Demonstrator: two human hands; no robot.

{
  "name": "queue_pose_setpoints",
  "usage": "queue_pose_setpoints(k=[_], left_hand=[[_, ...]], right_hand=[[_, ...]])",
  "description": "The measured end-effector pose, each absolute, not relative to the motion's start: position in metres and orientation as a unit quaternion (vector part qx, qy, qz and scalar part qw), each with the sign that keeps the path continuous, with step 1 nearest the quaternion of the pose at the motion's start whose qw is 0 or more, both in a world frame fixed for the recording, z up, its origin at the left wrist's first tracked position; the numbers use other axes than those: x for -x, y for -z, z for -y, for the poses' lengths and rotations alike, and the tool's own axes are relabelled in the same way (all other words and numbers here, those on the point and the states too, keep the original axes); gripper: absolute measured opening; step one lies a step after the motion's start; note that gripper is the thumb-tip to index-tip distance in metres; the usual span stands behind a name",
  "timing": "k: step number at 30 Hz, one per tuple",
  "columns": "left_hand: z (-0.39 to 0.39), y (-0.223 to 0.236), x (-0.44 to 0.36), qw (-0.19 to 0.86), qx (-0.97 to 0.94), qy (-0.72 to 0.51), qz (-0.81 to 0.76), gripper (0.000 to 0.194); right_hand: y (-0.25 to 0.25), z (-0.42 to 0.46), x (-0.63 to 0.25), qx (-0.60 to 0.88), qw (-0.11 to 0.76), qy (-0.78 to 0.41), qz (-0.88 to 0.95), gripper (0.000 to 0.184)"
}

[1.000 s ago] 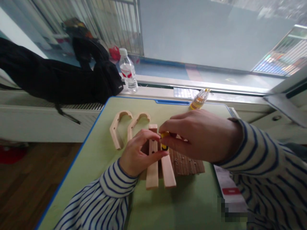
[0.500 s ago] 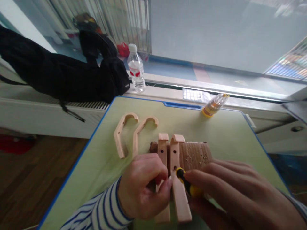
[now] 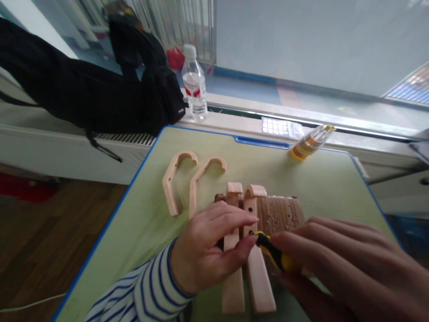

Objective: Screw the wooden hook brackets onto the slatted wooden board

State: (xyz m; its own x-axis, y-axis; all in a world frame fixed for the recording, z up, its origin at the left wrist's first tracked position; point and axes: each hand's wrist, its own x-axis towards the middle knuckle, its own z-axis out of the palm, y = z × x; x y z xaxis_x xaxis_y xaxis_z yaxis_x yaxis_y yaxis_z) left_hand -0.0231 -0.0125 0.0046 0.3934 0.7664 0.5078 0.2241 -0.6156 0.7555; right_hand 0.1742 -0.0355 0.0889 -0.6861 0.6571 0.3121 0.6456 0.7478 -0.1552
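My right hand [image 3: 348, 264] is wrapped round a yellow-and-black screwdriver [image 3: 273, 252]. The tool's front end is at the lower hole of the right hooked wooden piece [image 3: 263, 286]; its tip is too small to make out. My left hand [image 3: 211, 246] reaches over the left hooked wooden piece [image 3: 233, 290], thumb and forefinger apart on either side of that same hole, the thumb close to the screwdriver. No object shows between them. Both pieces lie side by side across a brown ridged wooden block [image 3: 281, 214] with several small holes.
Two more hooked wooden pieces, one [image 3: 170, 183] left of the other [image 3: 194, 188], lie on the green blue-edged table [image 3: 144, 232]. A glue-like bottle with a yellow cap [image 3: 310, 143] stands at the back right. A water bottle [image 3: 195, 85] and black bag [image 3: 110, 98] rest on the sill.
My left thumb and forefinger have spread from a pinch near the hole, the forefinger stretching forward. My right hand keeps the screwdriver at the same hole. The whole view has shifted slightly.
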Motion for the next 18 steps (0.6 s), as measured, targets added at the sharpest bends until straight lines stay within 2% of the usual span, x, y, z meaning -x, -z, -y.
queue_pose_setpoints(k=[4, 8, 14, 18], left_hand=[[0.015, -0.007, 0.020, 0.336, -0.766, -0.468, -0.285, 0.033], [0.015, -0.005, 0.017, 0.358, -0.761, -0.456, -0.289, 0.022], [0.012, 0.004, 0.011, 0.357, -0.744, -0.470, -0.314, 0.019], [0.013, 0.009, 0.008, 0.361, -0.738, -0.469, -0.324, 0.014]], right_hand=[[-0.098, 0.027, -0.167, 0.347, 0.134, -0.038, 0.928, 0.017], [-0.103, 0.026, -0.164, 0.343, 0.090, -0.042, 0.934, 0.018], [-0.124, 0.018, -0.156, 0.343, -0.038, -0.050, 0.937, 0.012], [-0.132, 0.008, -0.149, 0.325, -0.105, -0.047, 0.939, 0.016]])
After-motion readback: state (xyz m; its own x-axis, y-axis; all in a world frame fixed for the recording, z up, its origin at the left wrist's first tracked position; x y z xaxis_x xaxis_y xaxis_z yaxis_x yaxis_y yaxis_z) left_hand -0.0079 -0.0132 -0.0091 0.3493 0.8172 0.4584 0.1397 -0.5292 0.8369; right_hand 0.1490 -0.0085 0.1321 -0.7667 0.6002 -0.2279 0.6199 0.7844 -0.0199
